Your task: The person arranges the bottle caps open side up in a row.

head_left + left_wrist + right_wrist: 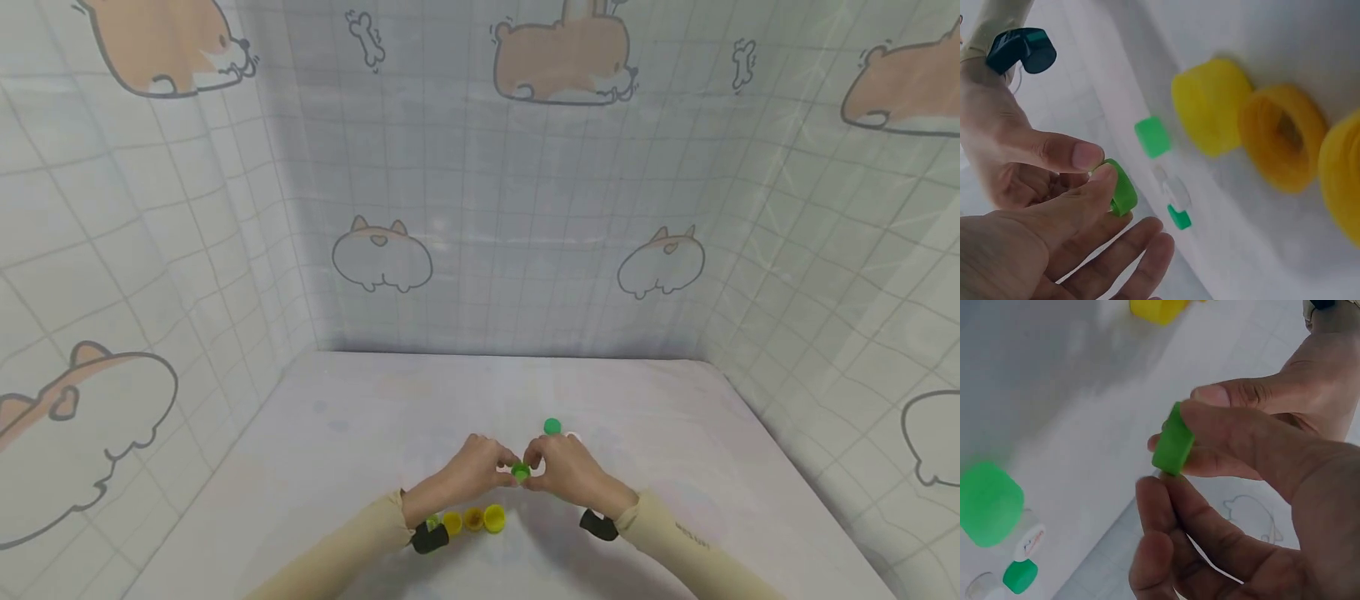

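A small green bottle cap (521, 472) is held up off the table between both hands. My left hand (477, 467) pinches it from the left with thumb and index finger; the other fingers of that hand spread away in the left wrist view. From the right, my right hand (567, 468) grips the same cap, its thumb on top and fingertips beneath in the right wrist view. The ridged side of the cap (1124, 190) shows in the left wrist view. Its far side is partly hidden by fingers.
Near the left forearm stand a yellow cap (452, 524), an amber cap (474, 519) and another yellow cap (494, 518) in a row. Beyond the right hand lie a green cap (552, 426), a white cap (1030, 544) and other small caps. Patterned curtains surround the table (390, 400).
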A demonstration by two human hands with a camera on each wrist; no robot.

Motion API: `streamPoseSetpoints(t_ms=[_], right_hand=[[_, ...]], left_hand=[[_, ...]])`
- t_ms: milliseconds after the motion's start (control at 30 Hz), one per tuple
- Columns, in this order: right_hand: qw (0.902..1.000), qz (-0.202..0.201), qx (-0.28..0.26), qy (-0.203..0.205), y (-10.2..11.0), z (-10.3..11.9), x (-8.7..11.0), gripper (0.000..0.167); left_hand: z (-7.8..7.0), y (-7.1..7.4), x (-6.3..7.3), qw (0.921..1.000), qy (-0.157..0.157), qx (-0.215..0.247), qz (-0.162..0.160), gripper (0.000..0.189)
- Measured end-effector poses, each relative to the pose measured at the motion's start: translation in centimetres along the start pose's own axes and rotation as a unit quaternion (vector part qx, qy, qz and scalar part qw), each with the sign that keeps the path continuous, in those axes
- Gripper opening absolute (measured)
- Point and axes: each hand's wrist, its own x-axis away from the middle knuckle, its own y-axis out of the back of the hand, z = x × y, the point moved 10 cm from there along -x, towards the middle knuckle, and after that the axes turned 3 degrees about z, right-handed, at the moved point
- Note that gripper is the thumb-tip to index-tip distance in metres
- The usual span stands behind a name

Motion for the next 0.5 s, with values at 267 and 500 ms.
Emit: streamPoseSetpoints(t_ms=[267,500], right_hand=[[0.9986,0.052,-0.004,-0.007,-1.9,-0.4,0.6,0.022],[0.998,0.062,0.004,0.011,-2.9,-0.2,0.8,0.021]], left_hand=[[-0.8,-1.7,0.4,0.9991,0.005,-0.028,0.031,0.024],[-0.6,-2.6,0.3,0.9987,0.023,-0.016,0.043,0.019]])
